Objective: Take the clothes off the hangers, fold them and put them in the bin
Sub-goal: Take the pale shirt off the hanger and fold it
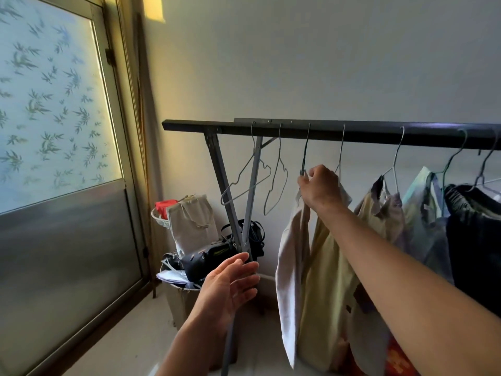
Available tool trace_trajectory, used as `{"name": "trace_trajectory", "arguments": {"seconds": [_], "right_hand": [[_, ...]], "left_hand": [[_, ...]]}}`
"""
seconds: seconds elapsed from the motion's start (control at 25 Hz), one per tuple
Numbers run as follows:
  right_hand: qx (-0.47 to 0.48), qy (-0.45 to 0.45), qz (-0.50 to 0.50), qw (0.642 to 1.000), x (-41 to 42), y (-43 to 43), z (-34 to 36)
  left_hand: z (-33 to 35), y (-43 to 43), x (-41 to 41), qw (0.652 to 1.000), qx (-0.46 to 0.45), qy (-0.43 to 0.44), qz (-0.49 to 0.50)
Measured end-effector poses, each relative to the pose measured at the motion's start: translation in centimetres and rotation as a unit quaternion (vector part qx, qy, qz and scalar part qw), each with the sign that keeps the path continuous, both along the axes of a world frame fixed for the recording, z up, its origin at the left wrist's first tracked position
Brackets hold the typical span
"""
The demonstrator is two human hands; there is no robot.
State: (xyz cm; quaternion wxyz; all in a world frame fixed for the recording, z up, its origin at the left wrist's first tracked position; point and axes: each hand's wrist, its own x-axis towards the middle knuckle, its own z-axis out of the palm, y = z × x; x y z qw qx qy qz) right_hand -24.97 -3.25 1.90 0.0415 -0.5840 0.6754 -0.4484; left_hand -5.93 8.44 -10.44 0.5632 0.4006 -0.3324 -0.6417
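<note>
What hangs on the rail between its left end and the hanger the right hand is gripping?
Two empty wire hangers, no clothes on them, seen in the head view.

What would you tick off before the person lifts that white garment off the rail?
1. Right hand grips the top of the white garment by its hanger: ok.
2. Which hook on the rail carries it: cannot tell, the hand hides the join.
3. Left hand open and holding nothing, ready to take the cloth: ok.
4. White garment hangs apart from the yellow garment: not ok, they hang against each other.
5. Bin in sight for the folded piece: cannot tell; only a cardboard box piled with bags shows.
</note>
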Motion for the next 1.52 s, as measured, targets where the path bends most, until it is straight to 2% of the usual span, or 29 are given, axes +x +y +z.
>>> {"name": "trace_trajectory", "arguments": {"seconds": [0.08, 0.16, 0.32, 0.56, 0.76, 0.88, 1.08, 1.16, 1.28, 1.36, 1.52], "right_hand": [[0.049, 0.014, 0.003, 0.999, 0.1, -0.9, 0.1], [0.059, 0.027, 0.003, 0.998, 0.2, -1.1, 0.1], [-0.022, 0.009, -0.021, 1.0, 0.1, 0.0, 0.3], [-0.084, -0.079, 0.063, 0.991, -0.8, 1.4, 1.0], [0.005, 0.061, 0.054, 0.997, -2.9, 4.8, 2.4], [0.035, 0.11, 0.059, 0.992, -5.1, 8.3, 2.0], [0.014, 0.09, 0.157, 0.983, -7.0, 13.5, 2.8], [0.009, 0.083, 0.196, 0.977, -7.2, 15.1, 2.8], [0.023, 0.081, 0.239, 0.967, -7.2, 16.8, 2.4], [0.025, 0.089, 0.239, 0.967, -7.6, 17.3, 2.0], [0.05, 0.128, 0.218, 0.966, -9.2, 17.4, 0.8]], "left_hand": [[0.5, 0.0, 0.1, 1.0, -0.01, -0.011, 0.0], [0.9, 0.0, 0.3, 0.999, -0.022, -0.025, 0.001], [1.2, 0.0, 0.1, 0.998, -0.034, -0.054, 0.0], [1.9, 0.0, -1.5, 0.994, -0.057, -0.091, -0.016], [3.1, -0.1, -2.6, 0.985, -0.111, -0.128, -0.017], [4.4, -0.3, -3.2, 0.975, -0.152, -0.159, -0.016], [6.0, -1.3, -4.9, 0.956, -0.205, -0.209, 0.035], [6.4, -1.7, -5.7, 0.924, -0.227, -0.295, 0.084], [6.8, -1.9, -6.3, 0.816, -0.21, -0.504, 0.192], [6.9, -1.6, -6.0, 0.777, -0.208, -0.548, 0.231], [5.9, -1.9, -3.6, 0.727, -0.2, -0.614, 0.231]]}}
